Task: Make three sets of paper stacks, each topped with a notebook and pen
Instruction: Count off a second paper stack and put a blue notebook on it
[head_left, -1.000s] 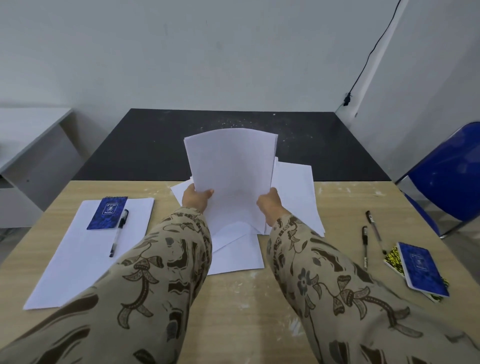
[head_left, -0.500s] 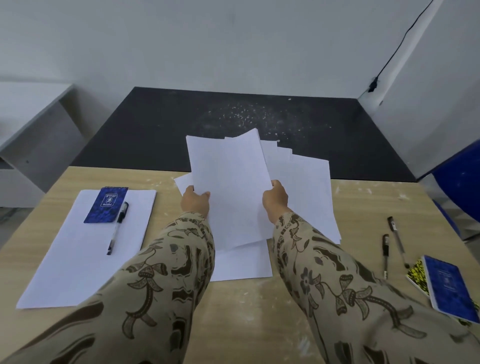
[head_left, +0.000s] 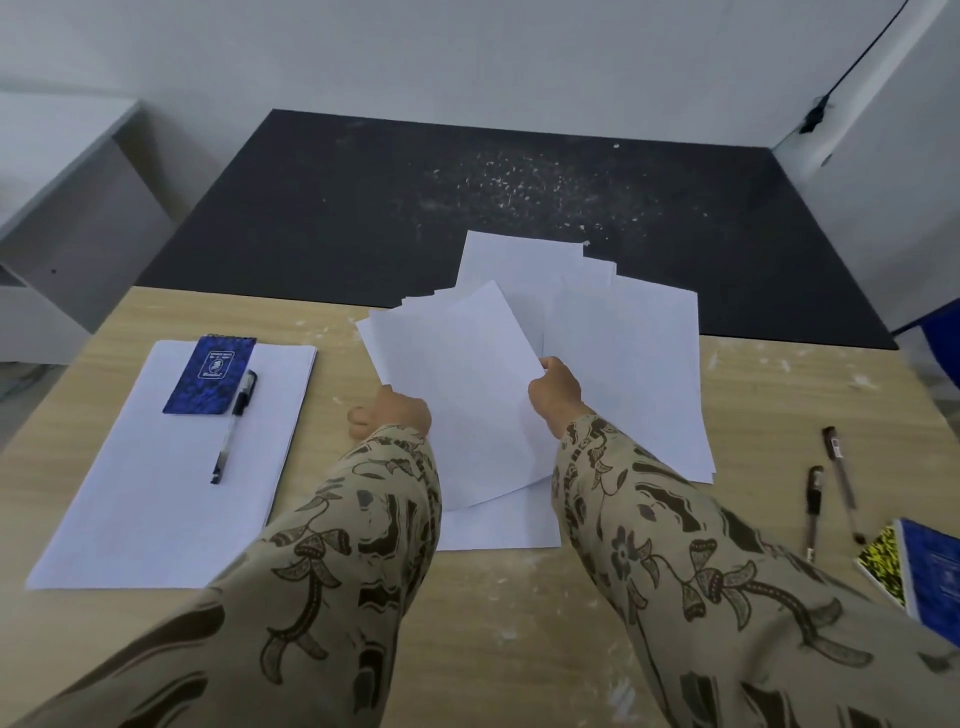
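Wooden table (head_left: 493, 623), paper sheaf (head_left: 457, 395) gripped by left hand (head_left: 395, 415) and right hand (head_left: 556, 389), long axis leaning far-left.

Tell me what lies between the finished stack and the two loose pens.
Head view: left hand and right hand holding a sheaf over scattered sheets.

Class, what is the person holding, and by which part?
A sheaf of white sheets: the left hand grips its left edge, the right hand its right edge.
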